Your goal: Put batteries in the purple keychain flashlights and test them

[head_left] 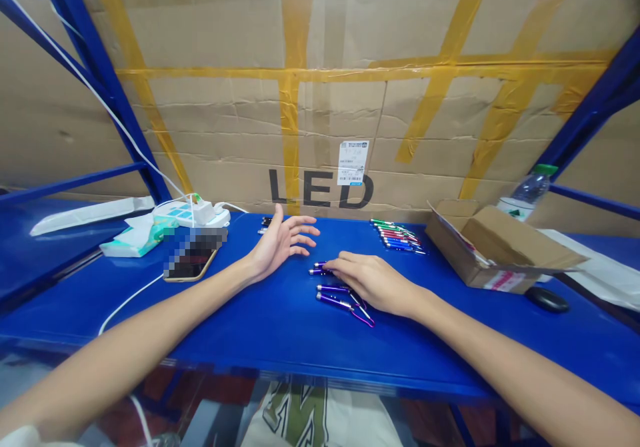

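My left hand is raised above the blue table, palm turned inward, fingers spread and holding nothing. My right hand reaches in from the right with its fingers bent down. Its fingertips close on a purple penlight, partly hidden under them, with another right beside it. Nearer to me, more purple metal penlights lie roughly side by side with silver ends, clips and a purple cord loop. Farther back on the right is a row of green, red and blue penlights.
An open cardboard box stands on the right, with a black mouse and a bottle near it. To the left are a phone, a tissue pack and a power strip with white cables. Taped cardboard walls the back.
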`<state>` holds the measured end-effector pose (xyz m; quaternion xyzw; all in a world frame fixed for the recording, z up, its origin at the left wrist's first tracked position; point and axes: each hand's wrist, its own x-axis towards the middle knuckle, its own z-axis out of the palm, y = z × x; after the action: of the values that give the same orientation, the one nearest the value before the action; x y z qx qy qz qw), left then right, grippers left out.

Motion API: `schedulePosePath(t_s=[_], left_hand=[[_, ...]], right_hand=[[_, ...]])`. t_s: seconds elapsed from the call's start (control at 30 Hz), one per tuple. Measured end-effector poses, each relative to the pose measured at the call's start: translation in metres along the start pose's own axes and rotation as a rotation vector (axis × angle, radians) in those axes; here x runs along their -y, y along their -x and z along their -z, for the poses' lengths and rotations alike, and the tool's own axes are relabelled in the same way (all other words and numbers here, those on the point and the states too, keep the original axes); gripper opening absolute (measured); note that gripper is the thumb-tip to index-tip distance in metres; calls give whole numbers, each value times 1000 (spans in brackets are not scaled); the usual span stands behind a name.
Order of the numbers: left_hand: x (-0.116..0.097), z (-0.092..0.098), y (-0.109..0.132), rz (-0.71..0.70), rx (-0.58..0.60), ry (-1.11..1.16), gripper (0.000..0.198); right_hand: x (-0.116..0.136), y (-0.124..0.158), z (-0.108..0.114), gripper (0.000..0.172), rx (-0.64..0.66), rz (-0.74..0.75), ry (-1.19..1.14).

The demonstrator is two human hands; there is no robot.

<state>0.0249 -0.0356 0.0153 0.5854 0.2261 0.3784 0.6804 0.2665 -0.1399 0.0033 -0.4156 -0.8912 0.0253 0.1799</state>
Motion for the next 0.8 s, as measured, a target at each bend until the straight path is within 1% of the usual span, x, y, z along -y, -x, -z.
schedulePosePath(t_s=[0.1, 0.2, 0.27, 0.37, 0.5, 0.53, 0.63, 0.8], left_hand=[[1, 1, 0, 2, 1, -1, 86], [1, 1, -1, 0, 1, 3, 86], [1, 1, -1, 2, 0, 5, 86], [1, 1, 0, 2, -6, 6, 85], [0, 1, 0, -3, -4, 8, 86], [0, 1, 0, -3, -3, 11, 86], [-1, 1, 0, 4, -5, 19, 86], [0, 0, 0, 6, -7, 19, 87]], right_hand=[[-3, 0, -1, 33, 33, -21, 77], [-2, 0, 0, 18, 22, -38, 68], [-1, 0, 1, 12, 25, -31, 66], [0, 0, 2, 10, 30, -22, 88], [0, 0, 1, 9, -36, -83, 38], [0, 0, 2, 9, -52, -99, 17], [1, 0, 3, 18, -75, -126, -29], [2, 1, 2, 27, -37, -143, -71]])
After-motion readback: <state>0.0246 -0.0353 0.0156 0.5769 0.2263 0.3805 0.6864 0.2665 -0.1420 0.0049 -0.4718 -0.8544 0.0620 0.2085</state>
